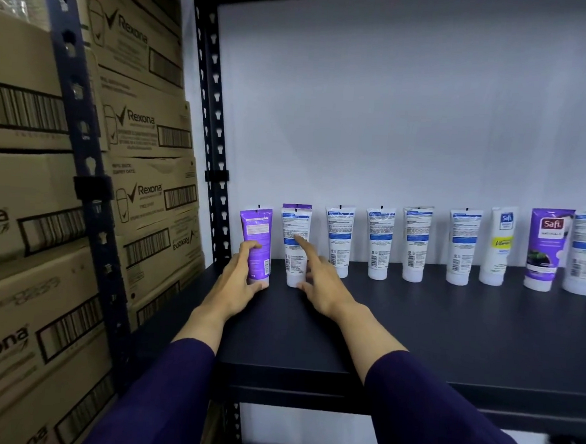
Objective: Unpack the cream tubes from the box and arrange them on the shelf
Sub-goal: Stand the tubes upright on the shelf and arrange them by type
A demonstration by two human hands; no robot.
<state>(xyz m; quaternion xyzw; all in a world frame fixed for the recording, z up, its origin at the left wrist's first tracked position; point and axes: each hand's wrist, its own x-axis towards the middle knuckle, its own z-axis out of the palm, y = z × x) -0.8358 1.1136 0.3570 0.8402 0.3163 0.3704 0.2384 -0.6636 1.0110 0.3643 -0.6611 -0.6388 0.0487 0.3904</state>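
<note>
Several cream tubes stand cap-down in a row along the back of the dark shelf (pixel 450 320). My left hand (pixel 238 283) grips the purple tube (pixel 256 240) at the row's left end, fingers curled round its lower part. Beside it stands a white tube with a purple top (pixel 296 235). My right hand (pixel 319 278) touches this tube with its index finger stretched out against the label and the thumb near the cap. Further right stand more white tubes (pixel 379 244) and a purple Safi tube (pixel 545 251). The box is not in view.
Stacked cardboard Rexona cartons (pixel 146 137) fill the neighbouring rack on the left, behind a dark perforated upright (pixel 215 131). A white wall backs the shelf. The shelf's front edge (pixel 412 383) runs below my forearms.
</note>
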